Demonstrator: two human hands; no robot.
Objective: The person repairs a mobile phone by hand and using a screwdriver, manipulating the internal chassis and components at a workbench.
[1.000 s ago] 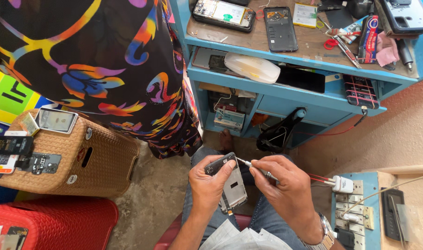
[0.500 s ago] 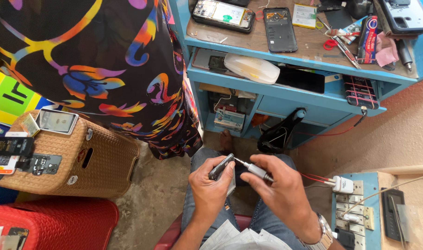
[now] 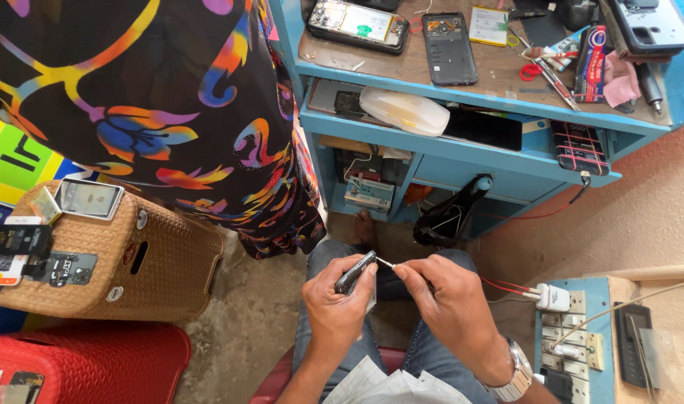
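Note:
My left hand (image 3: 334, 303) grips a dark phone (image 3: 354, 272) held edge-on over my lap. My right hand (image 3: 446, 299), with a metal watch on the wrist, pinches a thin metal pin (image 3: 386, 262) whose tip touches the phone's upper edge. Both hands sit close together above my knees. The fingers hide most of the phone body.
A blue workbench (image 3: 461, 142) ahead carries opened phones (image 3: 449, 46), tools and a white case (image 3: 394, 111). A person in a colourful patterned garment (image 3: 155, 112) stands at left beside a woven basket (image 3: 110, 262) and a red stool (image 3: 87, 363). A socket board (image 3: 574, 329) lies at right.
The phone has turned from flat-facing to edge-on in my left hand, and my right hand has brought the pin tip against its upper edge.

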